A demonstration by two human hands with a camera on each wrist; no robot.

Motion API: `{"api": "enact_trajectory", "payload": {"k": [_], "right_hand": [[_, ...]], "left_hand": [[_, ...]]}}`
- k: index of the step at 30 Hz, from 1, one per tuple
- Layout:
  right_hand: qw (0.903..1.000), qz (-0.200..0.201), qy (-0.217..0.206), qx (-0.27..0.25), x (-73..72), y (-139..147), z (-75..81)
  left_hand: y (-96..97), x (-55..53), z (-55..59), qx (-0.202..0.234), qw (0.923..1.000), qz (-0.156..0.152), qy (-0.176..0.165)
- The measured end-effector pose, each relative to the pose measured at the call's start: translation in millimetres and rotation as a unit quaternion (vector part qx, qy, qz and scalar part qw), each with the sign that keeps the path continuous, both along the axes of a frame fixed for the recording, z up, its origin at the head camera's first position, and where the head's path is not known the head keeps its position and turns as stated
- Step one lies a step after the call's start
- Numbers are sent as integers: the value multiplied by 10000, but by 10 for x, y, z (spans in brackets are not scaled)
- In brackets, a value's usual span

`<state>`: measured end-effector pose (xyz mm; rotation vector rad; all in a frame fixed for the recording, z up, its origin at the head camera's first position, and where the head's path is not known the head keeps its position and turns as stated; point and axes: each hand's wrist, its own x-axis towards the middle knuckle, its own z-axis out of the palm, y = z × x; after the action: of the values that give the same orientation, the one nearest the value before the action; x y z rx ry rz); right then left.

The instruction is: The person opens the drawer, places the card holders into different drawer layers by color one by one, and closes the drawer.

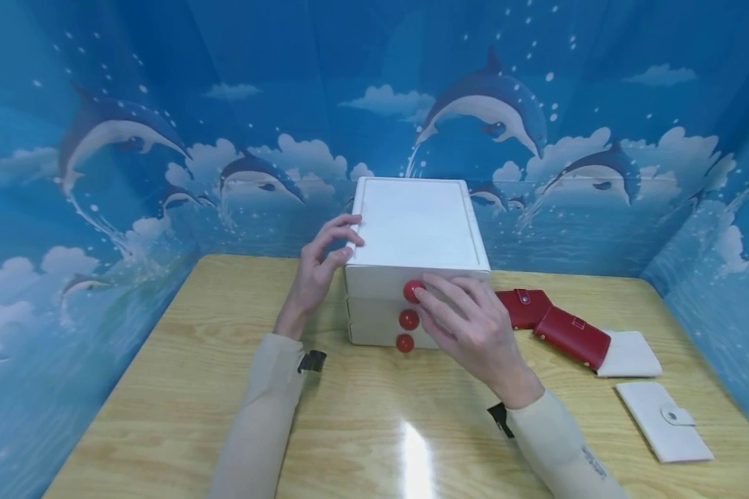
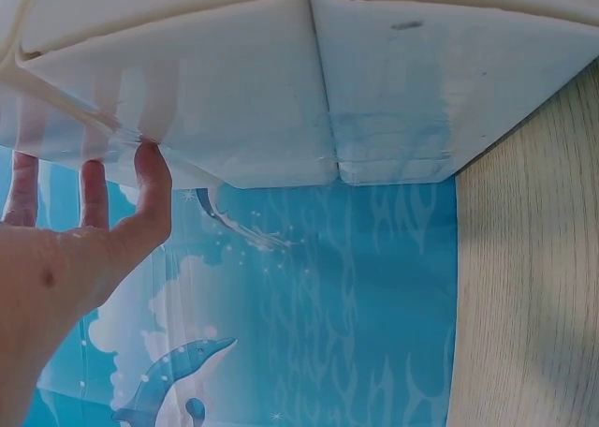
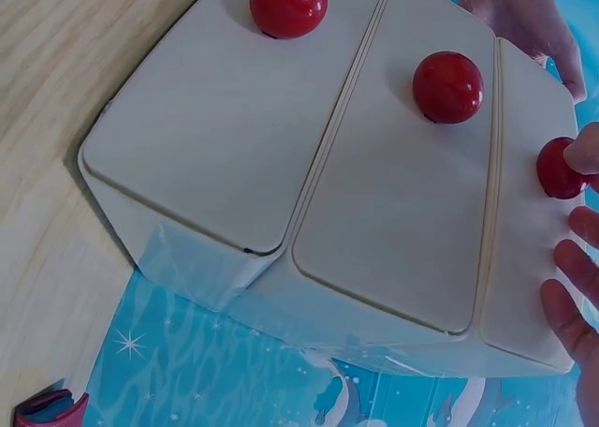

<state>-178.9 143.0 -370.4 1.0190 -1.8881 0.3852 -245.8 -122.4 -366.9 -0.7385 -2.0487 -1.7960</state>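
While the top red knob (image 1: 410, 291), mid-frame, is pinched by the right hand (image 1: 474, 329), an even pull, square to the drawer front (image 1: 376, 283), is advised, with the other fingers held clear; farther back, the white drawer box (image 1: 418, 222) at the centre of the frame should be steadied by the left hand (image 1: 317, 263), whose spread fingertips are rested along its upper left edge, so that twisting or sliding is prevented

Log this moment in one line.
left hand: touches white box, left edge | right hand: pinches top knob | drawers: look closed | wallets: right of box
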Motion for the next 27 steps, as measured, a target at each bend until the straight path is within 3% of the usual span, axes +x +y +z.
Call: {"api": "enact_trajectory", "payload": {"k": [10,17,21,27], "right_hand": [[9991,214,346,-102,63,50,7],[9981,384,461,124,122,87,-73],[9980,369,49,503,157,116,-168],[9870,59,-1097,1172,200,160,-260]], "left_hand": [[3,-4,-10,74,9999,-67,65],[2,1,-9,58,10000,-42,67],[2,6,-6,48,10000,-28,64],[0,3,-7,31,10000,-21,54]]}}
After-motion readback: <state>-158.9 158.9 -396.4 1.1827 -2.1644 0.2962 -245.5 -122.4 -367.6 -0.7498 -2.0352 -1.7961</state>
